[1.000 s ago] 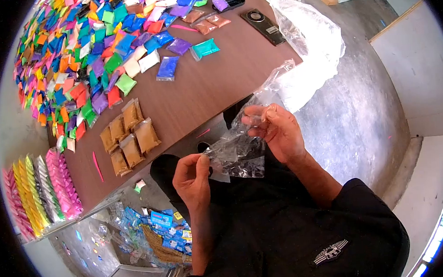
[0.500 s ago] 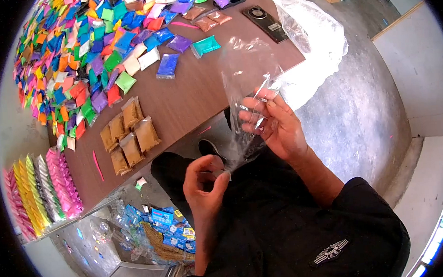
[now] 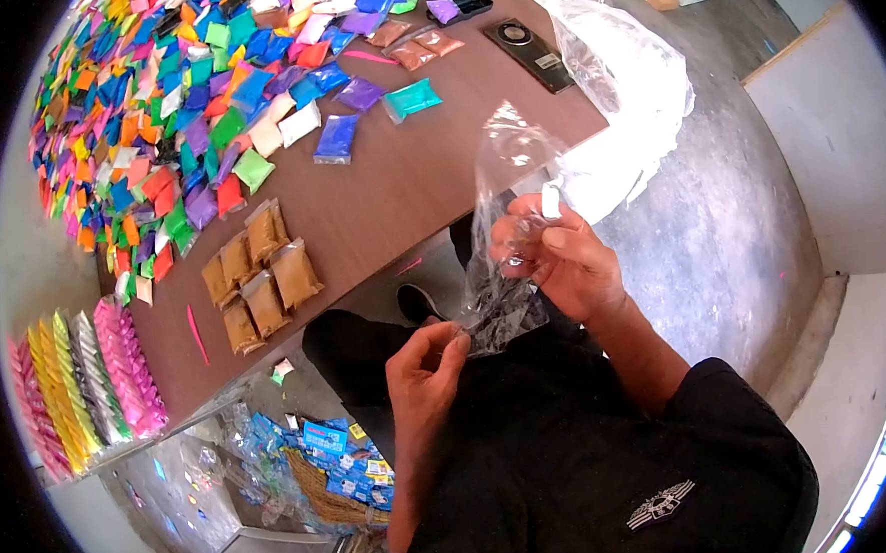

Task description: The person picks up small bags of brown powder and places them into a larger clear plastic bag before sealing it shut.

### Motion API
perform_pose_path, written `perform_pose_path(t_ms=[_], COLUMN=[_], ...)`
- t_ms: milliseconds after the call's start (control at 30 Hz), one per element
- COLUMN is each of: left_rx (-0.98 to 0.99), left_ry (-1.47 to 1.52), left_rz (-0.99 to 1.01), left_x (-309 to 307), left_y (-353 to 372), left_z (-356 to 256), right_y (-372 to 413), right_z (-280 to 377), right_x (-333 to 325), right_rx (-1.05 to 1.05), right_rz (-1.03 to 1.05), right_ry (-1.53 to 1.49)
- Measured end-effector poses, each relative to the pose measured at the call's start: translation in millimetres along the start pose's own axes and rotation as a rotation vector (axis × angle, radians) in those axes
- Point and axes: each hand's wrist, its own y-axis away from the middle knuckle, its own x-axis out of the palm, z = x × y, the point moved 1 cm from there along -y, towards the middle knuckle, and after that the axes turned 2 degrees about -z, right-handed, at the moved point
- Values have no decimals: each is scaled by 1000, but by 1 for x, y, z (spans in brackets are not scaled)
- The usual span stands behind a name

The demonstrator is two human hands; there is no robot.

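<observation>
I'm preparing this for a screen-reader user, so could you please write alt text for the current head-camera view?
A person's left hand and right hand hold a clear plastic bag beside a brown table. On the table lie a group of brown packets and a large heap of multicoloured packets.

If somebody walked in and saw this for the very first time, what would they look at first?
Probably the huge heap of rainbow-coloured packets covering the upper left of the brown table. Next might be the shiny, crinkly clear plastic bag between the left hand and right hand, near the middle of the picture. The bright pink, yellow and silvery bundles at the lower left stand out too.
</observation>
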Motion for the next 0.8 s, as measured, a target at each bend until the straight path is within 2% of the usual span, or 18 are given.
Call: perform_pose_path(t_ms=[33, 167, 267, 300, 367, 433, 500, 533, 600, 800], left_rx=[-2, -1, -32, -48, -46, -43, -11, -11, 16, -39], left_ry=[-1, -55, -5, 41, 27, 14, 53, 53, 90, 34], left_rz=[-3, 54, 79, 90, 91, 89, 85, 84, 75, 24], left_x=[-3, -13, -18, -18, -19, -20, -21, -22, -21, -17], left_y=[0, -4, -5, -4, -2, -1, 1, 1, 2, 6], left_z=[-1, -2, 2, 3, 2, 3, 9, 12, 15, 11], right_y=[-1, -12, -17, -18, -23, -24, -25, -24, -22, -26], right_z=[5, 8, 26, 24, 19, 21, 16, 16, 16, 25], right_x=[-1, -31, -15, -11, -1, -1, -3, -1, 4, 17], right_rx=[68, 49, 55, 50, -120, -106, -83, -81, -104, -187], right_rz=[71, 323, 376, 374, 369, 346, 277, 277, 96, 54], right_ry=[56, 133, 21, 22, -173, -201, -451, -451, -428, -227])
